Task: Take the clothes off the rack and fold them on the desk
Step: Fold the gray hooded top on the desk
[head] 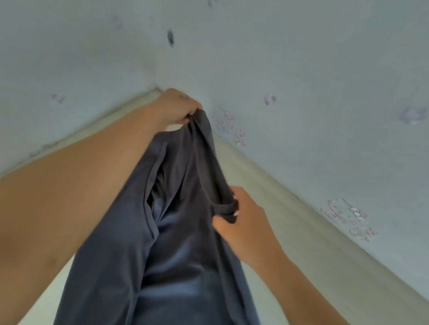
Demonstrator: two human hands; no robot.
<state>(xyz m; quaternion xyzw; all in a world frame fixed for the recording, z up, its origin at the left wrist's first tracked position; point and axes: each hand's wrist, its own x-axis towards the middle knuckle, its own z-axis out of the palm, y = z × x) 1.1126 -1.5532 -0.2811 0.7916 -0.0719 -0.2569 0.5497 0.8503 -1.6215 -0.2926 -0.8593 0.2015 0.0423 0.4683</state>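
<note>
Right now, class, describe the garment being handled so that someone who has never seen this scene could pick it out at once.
Find the corner where two pale blue walls meet over a pale surface. Running from it toward the camera is a garment, gripped at its top edge by the left hand and the right hand. It is the only dark, slate-blue cloth in view.

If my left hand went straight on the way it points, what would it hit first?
Probably the pale blue wall at the corner, just beyond the left hand, which grips the dark garment. Depth is unclear.
</note>
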